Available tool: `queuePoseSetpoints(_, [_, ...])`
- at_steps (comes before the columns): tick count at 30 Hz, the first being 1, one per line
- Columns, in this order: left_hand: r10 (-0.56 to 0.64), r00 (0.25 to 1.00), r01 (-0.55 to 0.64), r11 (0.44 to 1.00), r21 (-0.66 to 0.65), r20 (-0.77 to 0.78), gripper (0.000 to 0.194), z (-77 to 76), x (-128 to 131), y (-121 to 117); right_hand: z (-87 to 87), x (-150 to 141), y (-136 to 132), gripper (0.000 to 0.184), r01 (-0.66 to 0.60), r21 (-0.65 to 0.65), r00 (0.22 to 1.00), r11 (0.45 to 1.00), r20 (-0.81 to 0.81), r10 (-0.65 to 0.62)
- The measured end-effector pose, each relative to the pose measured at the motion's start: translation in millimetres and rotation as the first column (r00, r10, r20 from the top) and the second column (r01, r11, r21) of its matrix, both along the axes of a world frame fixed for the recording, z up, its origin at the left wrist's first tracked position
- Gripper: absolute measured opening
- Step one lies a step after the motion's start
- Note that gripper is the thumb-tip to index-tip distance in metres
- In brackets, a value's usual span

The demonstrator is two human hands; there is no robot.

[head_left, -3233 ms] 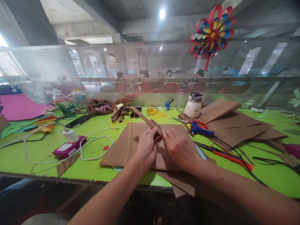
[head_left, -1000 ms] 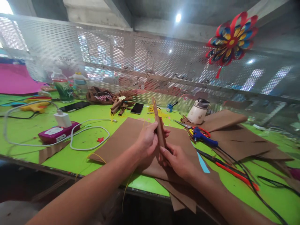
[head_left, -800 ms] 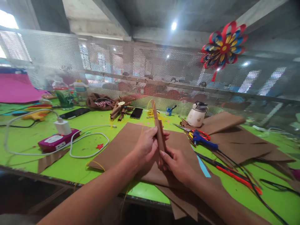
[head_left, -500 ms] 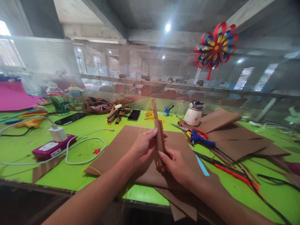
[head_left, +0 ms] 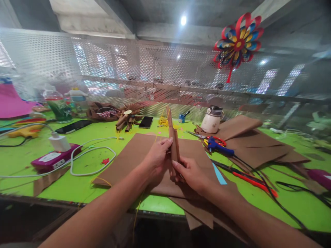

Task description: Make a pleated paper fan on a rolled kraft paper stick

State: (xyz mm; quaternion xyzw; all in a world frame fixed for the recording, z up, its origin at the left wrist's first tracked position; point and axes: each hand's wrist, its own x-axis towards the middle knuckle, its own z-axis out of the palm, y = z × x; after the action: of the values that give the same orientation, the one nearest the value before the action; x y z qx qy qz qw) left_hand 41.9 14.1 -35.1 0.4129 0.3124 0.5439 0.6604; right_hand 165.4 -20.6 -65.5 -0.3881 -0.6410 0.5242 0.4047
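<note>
Both hands hold a long rolled brown paper tube [head_left: 171,134] upright above a flat brown paper sheet [head_left: 134,156] on the green table [head_left: 77,179]. My left hand [head_left: 156,160] wraps the tube's middle from the left, thumb near its side. My right hand [head_left: 190,174] pinches the tube's lower end from the right. A thin yellow string [head_left: 141,206] trails down from below the hands.
More brown sheets [head_left: 254,144] lie at the right with scissors [head_left: 216,140], a blue glue gun [head_left: 219,147] and red and black cables [head_left: 254,181]. A pink power bank [head_left: 50,160] with a white cable sits left. Finished brown rolls [head_left: 124,122], a phone [head_left: 146,121] and a white jar [head_left: 211,120] stand by the mesh wall.
The tube went from slanting away over the sheet to standing upright between my hands. My right hand slid to its lower end. In the last second the grip barely changes.
</note>
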Motion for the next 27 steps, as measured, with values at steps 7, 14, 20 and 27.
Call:
queuePoseSetpoints(7, [0.046, 0.999, -0.046, 0.999, -0.014, -0.007, 0.018, -4.5, 2.3, 5.0, -1.6, 0.5, 3.7, 0.031, -0.028, -0.027, 0.998, 0.999, 0.058, 0.030])
queuePoseSetpoints(14, [0.083, 0.996, -0.086, 0.991, -0.100, -0.036, 0.016, -0.4, 1.9, 6.7, 8.7, 10.2, 5.3, 0.034, -0.005, 0.260, 0.921, 0.966, 0.377, -0.097])
queuePoseSetpoints(20, [0.099, 0.993, -0.105, 0.990, -0.093, -0.068, 0.012, 0.1, -3.3, 8.5, 20.1, 32.7, 20.2, 0.030, 0.064, 0.464, 0.822, 0.884, 0.477, -0.310])
queuePoseSetpoints(27, [0.132, 0.986, -0.145, 0.981, -0.128, -0.102, 0.012, 1.6, -6.1, 12.4, 52.6, 129.4, 86.0, 0.028, 0.327, 0.562, 0.435, 0.760, 0.624, -0.649])
